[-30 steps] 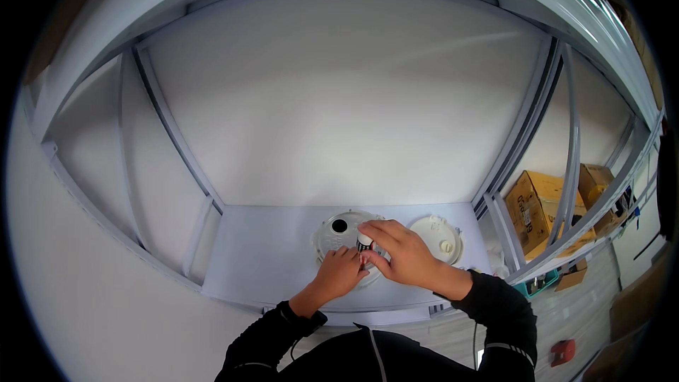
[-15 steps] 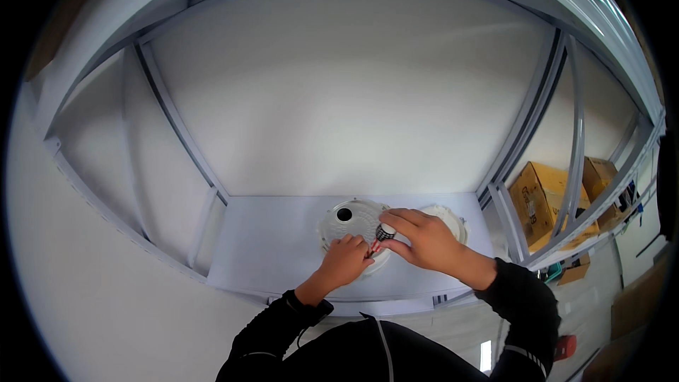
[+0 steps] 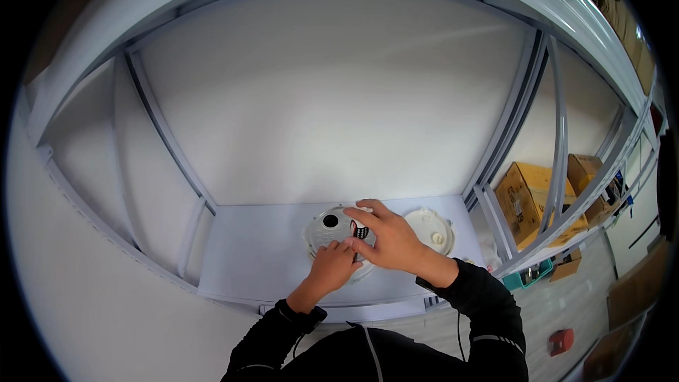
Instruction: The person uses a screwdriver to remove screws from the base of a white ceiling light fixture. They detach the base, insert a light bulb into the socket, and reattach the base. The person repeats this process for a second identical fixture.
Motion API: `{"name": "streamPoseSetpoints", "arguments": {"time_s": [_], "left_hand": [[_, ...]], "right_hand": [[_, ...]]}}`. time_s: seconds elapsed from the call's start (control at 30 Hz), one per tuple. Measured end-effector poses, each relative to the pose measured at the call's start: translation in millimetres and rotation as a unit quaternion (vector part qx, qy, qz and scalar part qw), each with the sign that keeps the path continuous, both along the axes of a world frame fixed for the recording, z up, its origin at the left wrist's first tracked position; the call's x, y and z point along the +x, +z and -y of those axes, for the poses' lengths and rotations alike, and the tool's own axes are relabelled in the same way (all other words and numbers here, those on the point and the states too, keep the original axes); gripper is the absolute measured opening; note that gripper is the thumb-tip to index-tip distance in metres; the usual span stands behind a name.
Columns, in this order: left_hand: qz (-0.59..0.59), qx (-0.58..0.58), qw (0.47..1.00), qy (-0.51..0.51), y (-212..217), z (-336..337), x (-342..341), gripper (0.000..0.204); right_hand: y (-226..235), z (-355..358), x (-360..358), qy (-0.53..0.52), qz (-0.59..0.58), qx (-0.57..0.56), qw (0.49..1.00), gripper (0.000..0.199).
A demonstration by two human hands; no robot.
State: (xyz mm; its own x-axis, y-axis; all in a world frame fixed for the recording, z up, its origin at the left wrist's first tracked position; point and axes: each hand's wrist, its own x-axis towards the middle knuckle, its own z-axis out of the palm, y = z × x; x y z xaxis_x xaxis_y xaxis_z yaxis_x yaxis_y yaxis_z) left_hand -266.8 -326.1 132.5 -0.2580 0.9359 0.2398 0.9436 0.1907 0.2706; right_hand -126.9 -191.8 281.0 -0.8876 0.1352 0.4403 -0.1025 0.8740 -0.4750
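Over a round, shiny whitish disc (image 3: pixel 316 229) with a dark round hole, both hands work close together on the shelf board. My right hand (image 3: pixel 397 240) is curled around a small cylindrical object (image 3: pixel 360 231) with a black, white and red patterned surface, its thumb and fingers on either side. Directly beside it, my left hand (image 3: pixel 332 269) is closed, fingers bent and pressed together by the right thumb. What the left fingers grip, if anything, is hidden. Right of my right hand lies a second round white part (image 3: pixel 423 222), bearing a small cream round piece (image 3: pixel 438 238).
The pale shelf board (image 3: pixel 247 251) sits within a grey metal frame (image 3: pixel 506 113) before a white back panel. Beyond the right posts stand cardboard boxes (image 3: pixel 523 201), a teal bin (image 3: pixel 529 276) and a red object (image 3: pixel 561 341) on the floor.
The view has shifted, uncovering more of the second white part and the floor at right. My right hand has turned, its fingers lifted further over the patterned cylinder; the cylinder's white end no longer shows.
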Motion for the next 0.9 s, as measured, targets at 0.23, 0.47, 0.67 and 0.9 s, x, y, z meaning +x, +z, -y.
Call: {"name": "streamPoseSetpoints", "arguments": {"time_s": [0.23, 0.47, 0.67, 0.9], "left_hand": [[0.006, 0.022, 1.000, -0.001, -8.3, -1.6, -4.2, 0.037], [-0.006, 0.029, 0.999, 0.022, -7.3, -4.3, 4.9, 0.038], [-0.055, 0.071, 0.996, 0.026, -17.3, -3.6, 7.7, 0.041], [-0.010, 0.064, 0.998, 0.001, -5.2, 4.0, 8.4, 0.033]], "right_hand": [[-10.6, -1.4, -6.5, 0.035, -0.077, -0.035, 0.996, 0.054], [-17.7, 3.0, -2.6, -0.003, -0.054, 0.027, 0.998, 0.058], [-28.4, 3.0, -11.2, 0.044, -0.198, 0.018, 0.979, 0.058], [-20.6, -2.9, -0.5, 0.005, -0.076, -0.016, 0.997, 0.066]]}}
